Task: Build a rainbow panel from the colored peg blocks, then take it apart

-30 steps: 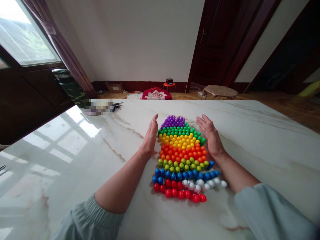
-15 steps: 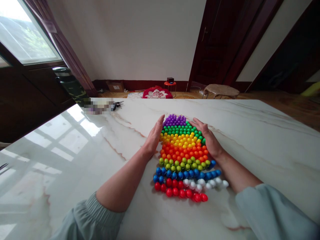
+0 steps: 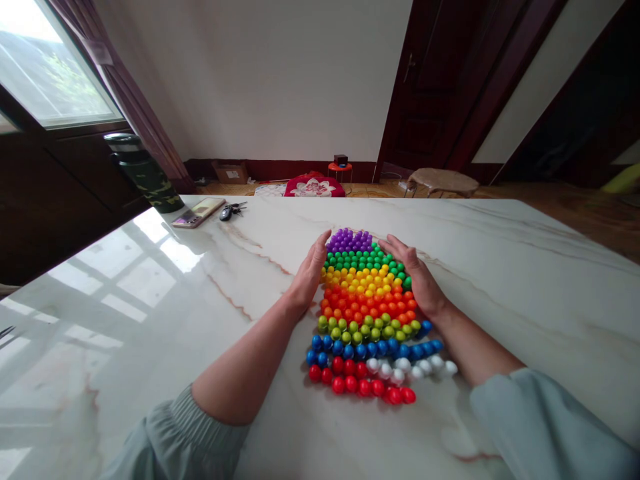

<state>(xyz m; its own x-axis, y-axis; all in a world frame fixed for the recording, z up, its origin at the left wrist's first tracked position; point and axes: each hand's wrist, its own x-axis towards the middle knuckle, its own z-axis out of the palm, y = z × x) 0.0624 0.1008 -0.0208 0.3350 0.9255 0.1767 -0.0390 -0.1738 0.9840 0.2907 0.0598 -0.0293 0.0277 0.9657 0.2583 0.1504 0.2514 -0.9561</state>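
Many round plastic beads lie in bands of colour on the marble-patterned table (image 3: 280,413). Purple beads (image 3: 350,240) are at the far end, followed by green beads (image 3: 350,259), yellow beads (image 3: 360,280), orange beads (image 3: 365,307), olive-green beads (image 3: 367,328) and blue beads (image 3: 373,349). White beads (image 3: 403,365) and red beads (image 3: 351,383) lie nearest me. My left hand (image 3: 313,273) rests edge-down along the left side of the beads, fingers stretched forward. Along the right side, my right hand (image 3: 417,277) lies with its fingers extended by the green beads. Neither hand grips anything.
At the table's far left stand a camouflage flask (image 3: 145,175), a phone (image 3: 199,213) and a bunch of keys (image 3: 232,211). Beyond the far edge are a stool (image 3: 443,180), a small red stool (image 3: 341,168) and a red floral cushion (image 3: 314,187).
Both hands and the beads stay almost exactly where they were. My left fingertips have shifted very slightly.
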